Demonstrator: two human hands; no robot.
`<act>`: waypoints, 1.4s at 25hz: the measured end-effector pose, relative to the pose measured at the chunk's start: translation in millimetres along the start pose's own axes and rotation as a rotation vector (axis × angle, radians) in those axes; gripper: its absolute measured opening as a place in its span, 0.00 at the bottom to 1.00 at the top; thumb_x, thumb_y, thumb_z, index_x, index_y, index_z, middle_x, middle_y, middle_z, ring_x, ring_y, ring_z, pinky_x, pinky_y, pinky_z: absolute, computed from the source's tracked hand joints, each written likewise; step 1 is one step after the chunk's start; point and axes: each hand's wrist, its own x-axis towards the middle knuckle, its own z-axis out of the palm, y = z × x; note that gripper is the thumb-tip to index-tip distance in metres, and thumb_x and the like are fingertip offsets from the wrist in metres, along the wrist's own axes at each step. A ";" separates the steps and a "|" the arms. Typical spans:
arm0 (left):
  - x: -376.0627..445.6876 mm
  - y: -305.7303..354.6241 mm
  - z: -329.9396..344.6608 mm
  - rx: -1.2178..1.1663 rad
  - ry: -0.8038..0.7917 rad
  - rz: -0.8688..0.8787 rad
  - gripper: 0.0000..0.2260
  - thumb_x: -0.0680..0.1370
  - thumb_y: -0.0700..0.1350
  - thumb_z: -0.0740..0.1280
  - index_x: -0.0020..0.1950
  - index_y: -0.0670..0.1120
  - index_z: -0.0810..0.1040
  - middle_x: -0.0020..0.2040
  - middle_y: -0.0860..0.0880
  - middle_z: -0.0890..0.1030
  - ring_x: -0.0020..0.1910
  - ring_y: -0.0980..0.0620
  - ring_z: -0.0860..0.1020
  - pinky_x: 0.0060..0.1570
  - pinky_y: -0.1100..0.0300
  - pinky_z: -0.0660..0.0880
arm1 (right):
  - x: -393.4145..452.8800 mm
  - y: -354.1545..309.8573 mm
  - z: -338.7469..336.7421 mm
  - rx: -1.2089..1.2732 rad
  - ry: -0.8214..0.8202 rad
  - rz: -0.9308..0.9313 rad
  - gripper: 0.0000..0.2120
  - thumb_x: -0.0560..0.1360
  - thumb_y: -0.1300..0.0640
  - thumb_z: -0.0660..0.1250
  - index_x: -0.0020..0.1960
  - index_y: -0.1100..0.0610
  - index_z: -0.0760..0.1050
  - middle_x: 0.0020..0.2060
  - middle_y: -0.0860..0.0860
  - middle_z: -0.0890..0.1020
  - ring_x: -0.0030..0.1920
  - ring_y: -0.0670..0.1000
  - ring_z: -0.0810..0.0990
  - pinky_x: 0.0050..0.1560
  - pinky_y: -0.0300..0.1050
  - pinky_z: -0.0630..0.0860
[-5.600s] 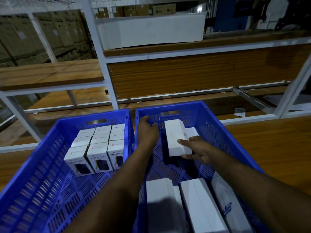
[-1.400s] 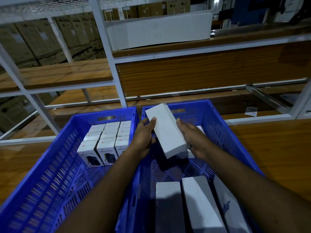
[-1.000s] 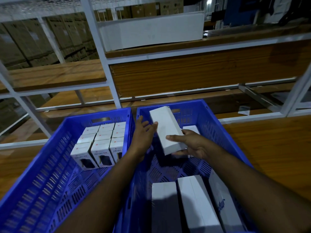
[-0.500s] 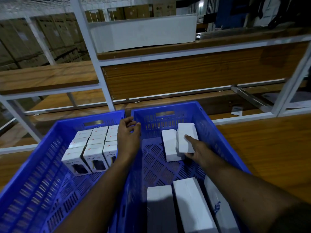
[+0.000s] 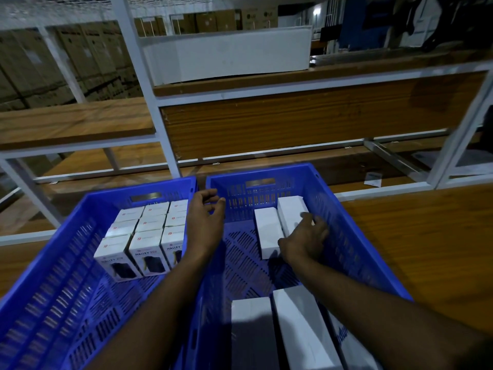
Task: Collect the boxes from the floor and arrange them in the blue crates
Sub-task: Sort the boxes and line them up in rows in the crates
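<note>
The white metal rack [image 5: 149,84] with its wooden shelves [image 5: 306,116] fills the upper half of the frame, and a long white carton [image 5: 226,58] lies on its top shelf. Brown cartons [image 5: 53,65] are stacked behind it in the upper left.

In the lower half you have two blue crates side by side on the wooden surface [image 5: 426,249]. The left crate [image 5: 53,289] holds small printed boxes [image 5: 149,236] standing upright in tight rows near its far wall. The right crate [image 5: 346,236] holds two white boxes [image 5: 266,231] lying close together at its far right, and three larger white boxes [image 5: 298,329] at the bottom edge of the frame, partly hidden by your right forearm.

Your right hand [image 5: 306,239] lies on the near end of the two white boxes, with the fingers spread and touching the right one; I cannot tell if the fingers curl around it. Your left hand [image 5: 205,222] is above the walls between the two crates, fingers loosely bent, holding nothing. Your left forearm covers part of the printed boxes.
</note>
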 end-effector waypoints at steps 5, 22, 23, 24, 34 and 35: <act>-0.1 -2.0 -0.3 -0.005 -0.023 0.001 0.10 0.82 0.45 0.65 0.64 0.48 0.74 0.60 0.47 0.79 0.57 0.50 0.79 0.55 0.50 0.80 | 3.2 21.6 6.1 -0.486 -0.005 -0.556 0.16 0.78 0.60 0.63 0.64 0.52 0.76 0.66 0.53 0.71 0.68 0.56 0.66 0.60 0.52 0.66; -5.3 -3.8 6.7 0.146 -0.145 0.112 0.03 0.82 0.45 0.65 0.53 0.49 0.78 0.48 0.50 0.81 0.48 0.51 0.80 0.49 0.54 0.80 | 28.3 30.6 -5.0 -0.700 -0.096 -0.629 0.19 0.79 0.56 0.61 0.69 0.49 0.70 0.65 0.52 0.70 0.66 0.56 0.67 0.64 0.53 0.65; -4.7 -3.4 6.7 0.159 -0.129 0.111 0.03 0.82 0.46 0.65 0.52 0.48 0.78 0.46 0.50 0.81 0.47 0.51 0.80 0.48 0.53 0.80 | 27.9 27.4 -7.2 -0.682 -0.097 -0.631 0.21 0.79 0.57 0.62 0.72 0.49 0.68 0.67 0.53 0.70 0.67 0.57 0.66 0.65 0.53 0.65; -3.5 -3.2 6.0 0.173 -0.103 0.106 0.04 0.82 0.46 0.65 0.51 0.48 0.79 0.45 0.50 0.81 0.45 0.51 0.80 0.47 0.52 0.80 | 26.8 22.7 -9.2 -0.655 -0.089 -0.643 0.23 0.78 0.58 0.63 0.73 0.49 0.66 0.68 0.53 0.69 0.68 0.57 0.65 0.65 0.53 0.65; -0.1 -3.9 -5.4 0.371 -0.072 0.152 0.04 0.80 0.48 0.67 0.50 0.50 0.80 0.42 0.54 0.81 0.42 0.56 0.80 0.46 0.50 0.81 | -8.2 0.4 -21.3 -0.941 -0.984 -0.604 0.25 0.74 0.49 0.73 0.63 0.65 0.76 0.53 0.57 0.80 0.52 0.56 0.79 0.46 0.43 0.73; -1.6 -4.1 -4.8 0.393 -0.087 0.174 0.04 0.80 0.49 0.67 0.50 0.50 0.80 0.42 0.55 0.80 0.42 0.56 0.80 0.45 0.49 0.81 | -10.2 0.7 -24.9 -0.993 -1.054 -0.592 0.28 0.76 0.47 0.71 0.68 0.65 0.73 0.59 0.57 0.79 0.57 0.57 0.78 0.48 0.43 0.73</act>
